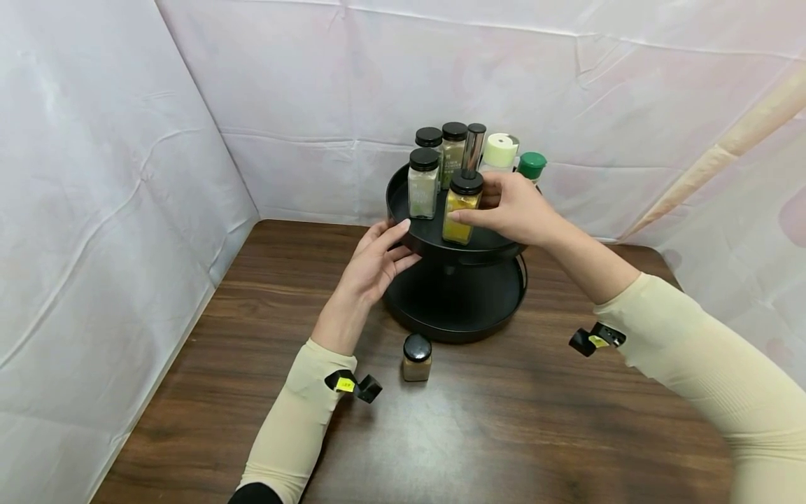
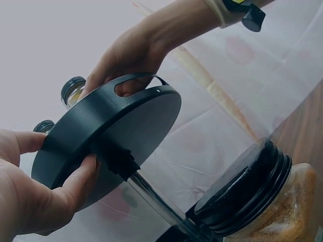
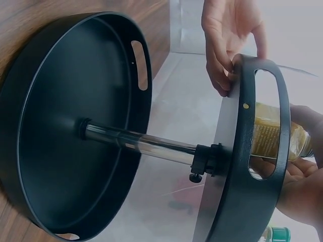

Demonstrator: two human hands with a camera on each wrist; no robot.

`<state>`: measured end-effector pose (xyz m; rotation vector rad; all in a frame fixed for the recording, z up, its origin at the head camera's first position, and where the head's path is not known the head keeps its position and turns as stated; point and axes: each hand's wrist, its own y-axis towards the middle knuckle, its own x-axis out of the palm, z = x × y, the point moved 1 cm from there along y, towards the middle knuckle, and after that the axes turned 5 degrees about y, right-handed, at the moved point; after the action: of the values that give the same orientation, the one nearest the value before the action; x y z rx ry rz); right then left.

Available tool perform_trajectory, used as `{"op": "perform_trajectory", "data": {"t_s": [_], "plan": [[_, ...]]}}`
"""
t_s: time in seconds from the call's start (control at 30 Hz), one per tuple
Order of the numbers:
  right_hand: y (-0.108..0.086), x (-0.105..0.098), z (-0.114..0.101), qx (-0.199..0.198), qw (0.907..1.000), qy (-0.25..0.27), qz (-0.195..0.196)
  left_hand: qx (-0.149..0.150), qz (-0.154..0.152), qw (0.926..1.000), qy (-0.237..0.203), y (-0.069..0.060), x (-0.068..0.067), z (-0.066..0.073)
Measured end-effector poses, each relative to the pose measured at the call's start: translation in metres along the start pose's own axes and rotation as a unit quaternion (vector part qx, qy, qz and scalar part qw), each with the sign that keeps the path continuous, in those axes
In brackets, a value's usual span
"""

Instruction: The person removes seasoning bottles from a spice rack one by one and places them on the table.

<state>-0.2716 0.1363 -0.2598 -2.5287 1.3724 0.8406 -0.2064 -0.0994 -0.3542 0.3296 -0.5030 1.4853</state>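
A black two-tier round rack (image 1: 441,246) stands on the table, its tiers joined by a metal post (image 3: 151,146). My left hand (image 1: 373,260) grips the upper tier's rim at its left front, thumb on top and fingers beneath. With my right hand (image 1: 513,210) I hold a spice jar (image 1: 462,210) of yellow contents with a black lid, at the front of that tier. The yellow jar also shows through the handle slot in the right wrist view. Left of it stands a jar (image 1: 422,189) of pale green contents. The lower tier (image 3: 70,116) holds nothing visible.
More jars (image 1: 454,150), a pale-green-capped bottle (image 1: 499,151) and a green-capped container (image 1: 532,165) stand at the upper tier's back. A small black-lidded jar (image 1: 416,364) of brown contents is on the wooden table (image 1: 535,420) in front. White cloth (image 1: 302,91) hangs behind.
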Motion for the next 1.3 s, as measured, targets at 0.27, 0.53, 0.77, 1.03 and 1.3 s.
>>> {"op": "perform_trajectory", "data": {"t_s": [0.27, 0.53, 0.77, 1.03, 1.3], "plan": [[0.001, -0.001, 0.0, 0.0, 1.0, -0.002, -0.001, 0.002, -0.003, 1.0, 0.0, 0.0, 0.0, 0.0], [0.001, -0.002, 0.0, 0.002, 1.0, -0.005, 0.002, 0.004, -0.006, 1.0, -0.002, 0.001, 0.001, -0.001], [0.001, -0.005, -0.002, -0.004, 0.9999, -0.007, 0.011, 0.005, -0.006, 1.0, -0.001, 0.002, 0.0, -0.001], [-0.001, -0.008, -0.009, 0.005, 0.9998, -0.011, 0.013, 0.006, -0.003, 1.0, -0.002, 0.002, -0.001, -0.001], [-0.003, -0.011, -0.012, -0.001, 0.9998, -0.007, 0.016, 0.006, -0.004, 1.0, -0.001, 0.002, -0.001, -0.001]]}}
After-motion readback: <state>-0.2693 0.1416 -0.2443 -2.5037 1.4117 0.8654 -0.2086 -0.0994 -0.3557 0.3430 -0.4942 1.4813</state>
